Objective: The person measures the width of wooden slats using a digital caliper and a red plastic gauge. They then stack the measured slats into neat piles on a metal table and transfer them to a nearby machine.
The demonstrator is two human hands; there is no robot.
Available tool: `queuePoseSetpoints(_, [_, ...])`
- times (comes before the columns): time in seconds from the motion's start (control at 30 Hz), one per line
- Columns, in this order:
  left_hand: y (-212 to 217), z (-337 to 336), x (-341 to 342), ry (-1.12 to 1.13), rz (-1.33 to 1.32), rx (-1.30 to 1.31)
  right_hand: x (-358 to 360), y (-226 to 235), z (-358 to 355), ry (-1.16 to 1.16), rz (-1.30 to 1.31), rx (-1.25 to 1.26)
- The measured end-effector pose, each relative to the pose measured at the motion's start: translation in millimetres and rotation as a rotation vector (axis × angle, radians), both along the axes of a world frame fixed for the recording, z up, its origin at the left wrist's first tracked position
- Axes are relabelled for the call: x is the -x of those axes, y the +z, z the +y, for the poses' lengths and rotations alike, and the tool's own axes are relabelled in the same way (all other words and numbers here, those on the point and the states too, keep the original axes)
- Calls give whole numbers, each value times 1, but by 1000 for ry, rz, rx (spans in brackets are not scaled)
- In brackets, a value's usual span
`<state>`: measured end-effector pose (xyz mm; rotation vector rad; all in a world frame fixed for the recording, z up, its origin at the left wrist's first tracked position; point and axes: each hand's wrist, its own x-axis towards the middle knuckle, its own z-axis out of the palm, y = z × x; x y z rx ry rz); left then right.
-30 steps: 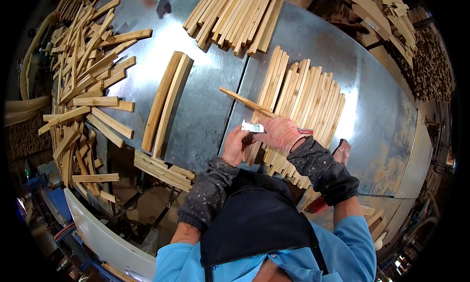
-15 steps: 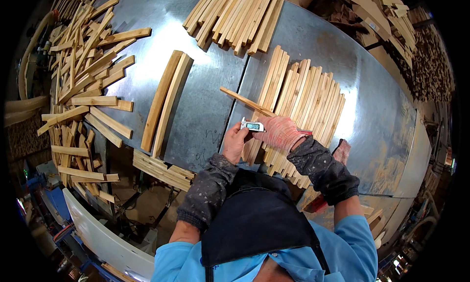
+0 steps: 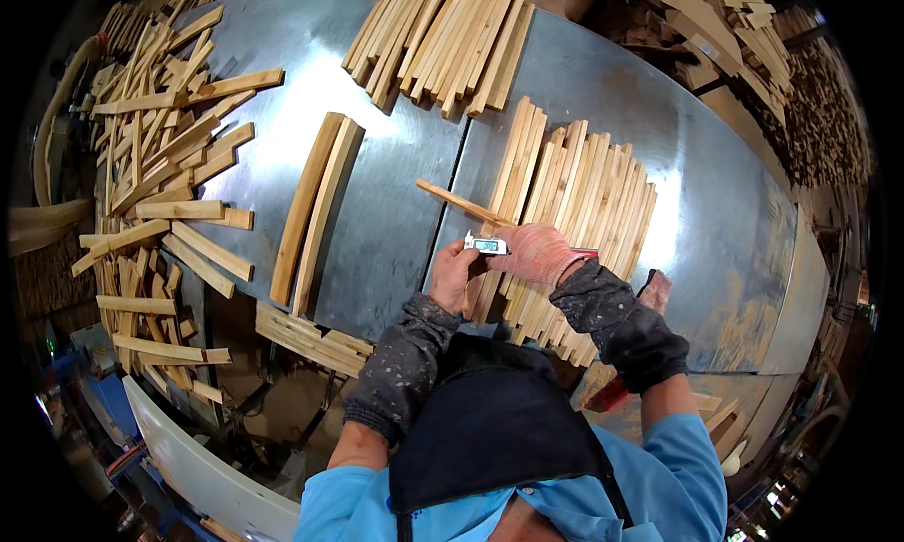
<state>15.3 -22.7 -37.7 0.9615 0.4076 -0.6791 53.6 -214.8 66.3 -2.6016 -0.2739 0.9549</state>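
Observation:
My bare left hand (image 3: 452, 274) pinches the left end of a white digital caliper (image 3: 487, 246) with a small lit display. My right hand (image 3: 537, 252), in a pinkish knitted glove, is closed over the caliper's right end; its fingertips are partly hidden. A single wooden strip (image 3: 461, 201) slants across the other strips, its near end reaching the gloved fingers; whether they grip it I cannot tell. Beneath both hands lies a row of wooden strips (image 3: 589, 194) side by side. A small red object (image 3: 585, 253) sticks out beside my right wrist.
Two longer strips (image 3: 315, 212) lie apart on the metal table (image 3: 395, 231). Another bundle of strips (image 3: 443, 43) sits at the far side. Loose strips (image 3: 179, 156) are heaped at the left edge. A glove (image 3: 655, 291) lies right of my right forearm.
The view has shifted slightly, so the far strips appear lower. Both hands keep their hold at the caliper, and the slanted strip stays by the gloved fingers.

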Motion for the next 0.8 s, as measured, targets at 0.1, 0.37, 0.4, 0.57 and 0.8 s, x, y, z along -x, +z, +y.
queuePoseSetpoints(0.1, [-2,-2,-6,11,26,17,-12,-4,1,45,35,75])
queuePoseSetpoints(0.37, [-5,-4,-16,-20,4,-14,-14,-9,-3,4,-12,42])
queuePoseSetpoints(0.4, [-7,-5,-15,-16,3,-16,-14,-9,-5,3,-18,44])
queuePoseSetpoints(0.57, [-5,-10,-17,-22,-5,5,-17,5,-5,33,19,84])
queuePoseSetpoints(0.8, [1,-12,-15,6,33,63,-8,0,-11,-19,-48,20])
